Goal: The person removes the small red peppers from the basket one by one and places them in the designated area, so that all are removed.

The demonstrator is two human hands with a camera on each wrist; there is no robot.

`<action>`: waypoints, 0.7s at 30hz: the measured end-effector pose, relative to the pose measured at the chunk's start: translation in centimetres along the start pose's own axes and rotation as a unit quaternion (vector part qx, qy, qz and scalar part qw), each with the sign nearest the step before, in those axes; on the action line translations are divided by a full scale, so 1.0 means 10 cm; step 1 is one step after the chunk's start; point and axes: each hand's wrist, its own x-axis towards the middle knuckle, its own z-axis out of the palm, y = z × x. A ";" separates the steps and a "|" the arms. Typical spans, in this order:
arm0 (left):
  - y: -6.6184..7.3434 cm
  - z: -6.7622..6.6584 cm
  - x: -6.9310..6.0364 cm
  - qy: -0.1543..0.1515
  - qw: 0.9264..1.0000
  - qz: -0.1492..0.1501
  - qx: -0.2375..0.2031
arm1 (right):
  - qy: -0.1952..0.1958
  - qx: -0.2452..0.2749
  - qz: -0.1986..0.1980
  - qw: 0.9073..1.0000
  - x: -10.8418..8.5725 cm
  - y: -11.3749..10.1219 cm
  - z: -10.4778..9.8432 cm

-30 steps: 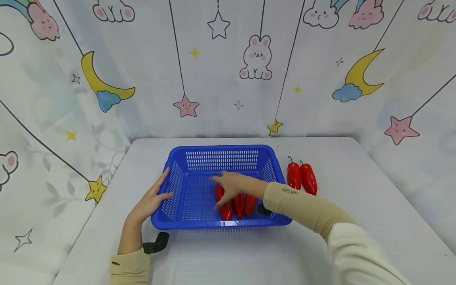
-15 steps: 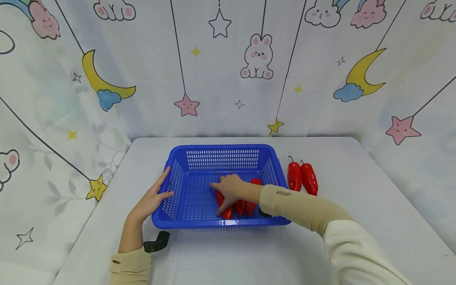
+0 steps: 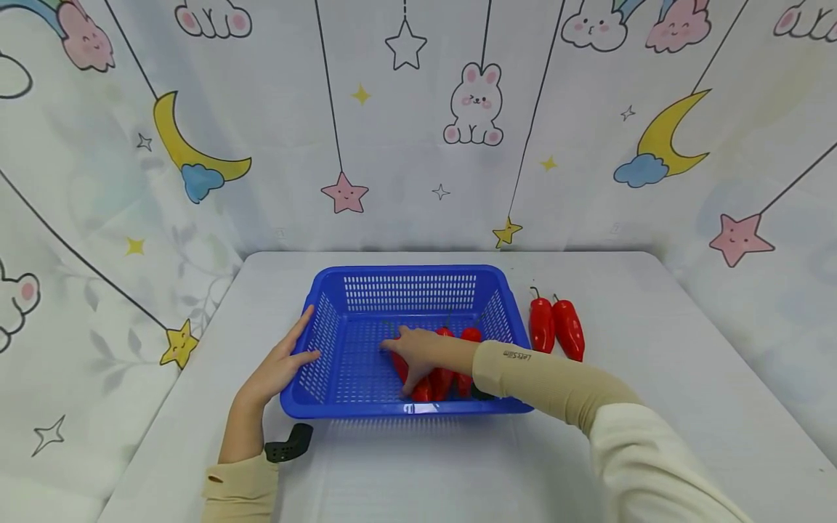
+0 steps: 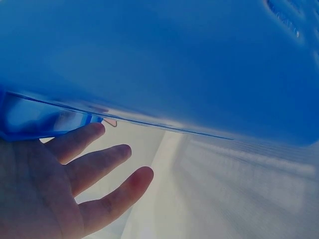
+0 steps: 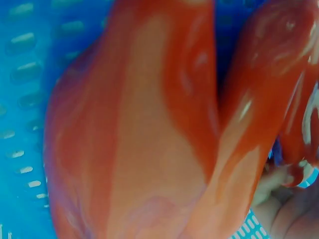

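Note:
A blue plastic basket [image 3: 340, 363] with slotted walls stands on the table. My left hand [image 3: 277, 370] rests at its left rim, thumb over the edge. In the left wrist view its fingers [image 4: 102, 167] stretch out fairly straight beneath the blue rim. Inside the basket my right hand [image 3: 421, 352] holds the leftmost red chili pepper [image 3: 421, 392] between thumb and fingers, partly hiding it. Beside it lie another red pepper [image 3: 442, 381] and a third pepper [image 3: 470, 335], half behind my wrist. Glossy peppers [image 5: 149, 124] fill most of the right wrist view.
Two red peppers, one at the left [image 3: 541, 325] and one at the right [image 3: 568, 330], lie on the white table [image 3: 628, 312] just right of the basket. A patterned curtain [image 3: 418, 145] hangs behind the table's back edge.
My right hand has come down onto the leftmost pepper and shifted slightly toward me. That pepper's stem end has tilted left, while the middle pepper has moved right. My left hand stays put.

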 end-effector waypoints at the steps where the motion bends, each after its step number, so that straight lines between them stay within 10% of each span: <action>1: 0.00 0.00 0.00 0.000 1.000 0.000 0.000 | -0.001 0.012 -0.002 1.000 0.00 0.00 0.00; 21: 0.01 0.00 -0.01 0.001 1.000 -0.005 0.006 | 0.047 0.174 -0.053 0.982 -0.12 0.20 -0.28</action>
